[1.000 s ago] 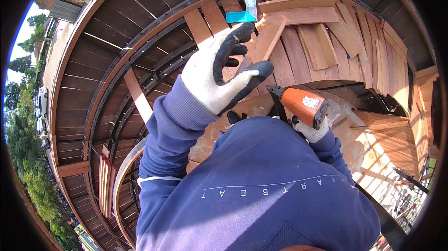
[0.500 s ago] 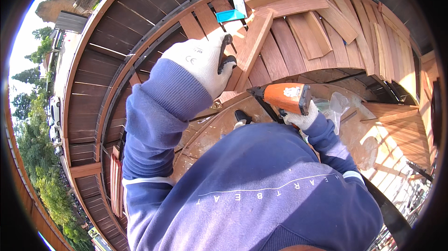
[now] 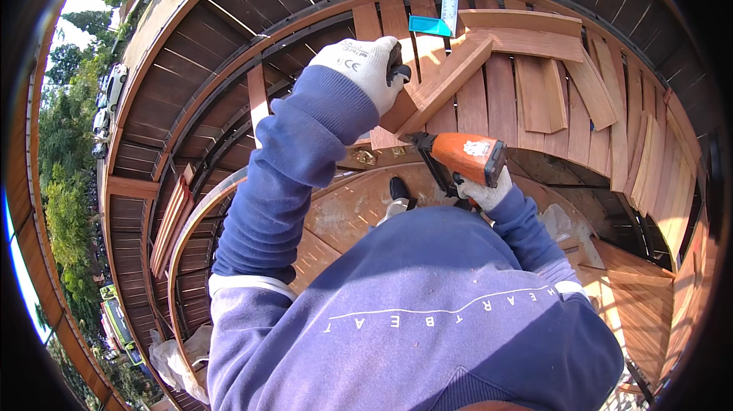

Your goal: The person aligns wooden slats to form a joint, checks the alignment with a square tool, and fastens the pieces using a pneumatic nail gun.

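My left hand (image 3: 363, 71), in a white glove with dark fingertips, is over the inner ends of the reddish deck boards (image 3: 469, 109). Its thumb and fingers are bent close together; whatever lies between them is hidden. Just below it shows the end of a short board (image 3: 399, 111), beside a plank (image 3: 450, 82) lying slantwise across the decking. My gloved right hand (image 3: 492, 191) is closed around the handle of an orange nail gun (image 3: 464, 153). The gun's dark nose points left, close to the boards' inner edge; contact cannot be made out.
A try square (image 3: 431, 26) with a turquoise stock and metal blade lies beyond the plank. Loose boards (image 3: 527, 43) are strewn over the decking at the right. Below the inner edge is a lower floor (image 3: 359, 201), where my shoe (image 3: 398, 188) shows. Dark curved steps (image 3: 183, 52) rise outside.
The view has swung, so the decking sits further right and lower. My left thumb and fingers have come closer together. The nail gun's nose has come nearer the short board beneath my left hand.
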The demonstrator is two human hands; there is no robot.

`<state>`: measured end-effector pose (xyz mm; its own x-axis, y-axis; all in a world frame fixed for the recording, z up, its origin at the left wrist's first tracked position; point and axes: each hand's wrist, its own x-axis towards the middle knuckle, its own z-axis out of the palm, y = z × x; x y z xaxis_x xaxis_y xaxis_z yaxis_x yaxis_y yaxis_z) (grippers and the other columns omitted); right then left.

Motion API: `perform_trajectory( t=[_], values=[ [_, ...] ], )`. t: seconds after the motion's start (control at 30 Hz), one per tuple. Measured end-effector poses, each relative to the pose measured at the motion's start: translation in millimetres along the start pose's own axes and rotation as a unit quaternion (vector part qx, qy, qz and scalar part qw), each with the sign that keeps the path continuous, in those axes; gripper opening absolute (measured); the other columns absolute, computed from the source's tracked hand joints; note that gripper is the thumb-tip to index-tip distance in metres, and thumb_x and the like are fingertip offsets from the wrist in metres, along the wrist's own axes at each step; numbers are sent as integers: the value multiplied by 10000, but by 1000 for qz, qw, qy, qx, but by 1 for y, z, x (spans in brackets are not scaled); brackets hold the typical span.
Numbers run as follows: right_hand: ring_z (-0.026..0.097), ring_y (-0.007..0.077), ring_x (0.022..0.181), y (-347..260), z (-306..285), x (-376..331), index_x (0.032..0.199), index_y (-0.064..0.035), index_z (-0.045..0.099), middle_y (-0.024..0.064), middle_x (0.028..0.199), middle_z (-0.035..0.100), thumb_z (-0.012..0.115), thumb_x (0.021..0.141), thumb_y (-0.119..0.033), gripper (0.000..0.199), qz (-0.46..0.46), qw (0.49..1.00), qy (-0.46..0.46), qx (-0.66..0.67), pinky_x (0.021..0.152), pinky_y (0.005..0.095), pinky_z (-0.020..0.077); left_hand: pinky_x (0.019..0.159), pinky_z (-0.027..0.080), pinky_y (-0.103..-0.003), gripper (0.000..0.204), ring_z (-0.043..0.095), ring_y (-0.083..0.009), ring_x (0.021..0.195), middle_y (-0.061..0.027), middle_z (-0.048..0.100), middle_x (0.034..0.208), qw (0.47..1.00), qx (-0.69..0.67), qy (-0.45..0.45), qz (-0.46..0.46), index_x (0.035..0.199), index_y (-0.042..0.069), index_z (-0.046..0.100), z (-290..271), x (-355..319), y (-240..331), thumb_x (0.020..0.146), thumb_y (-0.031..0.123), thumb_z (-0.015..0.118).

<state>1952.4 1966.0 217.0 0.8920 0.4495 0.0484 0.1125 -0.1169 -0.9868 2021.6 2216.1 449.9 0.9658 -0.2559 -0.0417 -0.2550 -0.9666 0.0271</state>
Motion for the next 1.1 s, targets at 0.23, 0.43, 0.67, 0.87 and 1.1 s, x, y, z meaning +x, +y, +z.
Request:
perform_trajectory(
  t=[0.23,0.43,0.67,0.87,1.1],
  values=[
    [654,225,962,3,-2,5,1157,-14,593,115,1080,666,737,697,-80,486,-24,1000,0,-1,846,354,527,755,552,-383,261,688,-307,820,-168,696,865,1000,-18,11,9,1050,45,611,2,0,0,929,274,578],
    [645,229,996,6,-3,9,1171,-19,589,122,1090,663,739,705,-83,493,-15,1000,-4,-3,867,353,518,740,548,-391,243,683,-321,811,-176,689,844,999,-47,15,15,1019,39,612,1,1,-1,917,259,589],
    [651,220,978,13,-5,11,1173,-19,585,114,1082,665,734,709,-61,489,14,1000,-16,18,858,355,524,730,546,-392,227,679,-332,791,-181,687,841,997,-62,31,26,1005,34,614,0,1,-1,913,240,588],
    [662,221,919,13,-6,14,1176,-7,574,96,1036,672,733,707,-55,497,-32,999,-1,1,829,338,535,763,535,-378,212,685,-315,837,-147,705,889,998,-52,31,-3,948,29,633,0,0,6,876,228,646],
    [647,246,966,10,-8,7,1174,-5,580,113,1055,661,734,708,-86,497,-97,993,20,-66,883,370,511,782,540,-383,255,677,-317,848,-168,692,880,999,-29,-9,-8,1031,44,614,-5,2,4,908,267,598]
  ],
)
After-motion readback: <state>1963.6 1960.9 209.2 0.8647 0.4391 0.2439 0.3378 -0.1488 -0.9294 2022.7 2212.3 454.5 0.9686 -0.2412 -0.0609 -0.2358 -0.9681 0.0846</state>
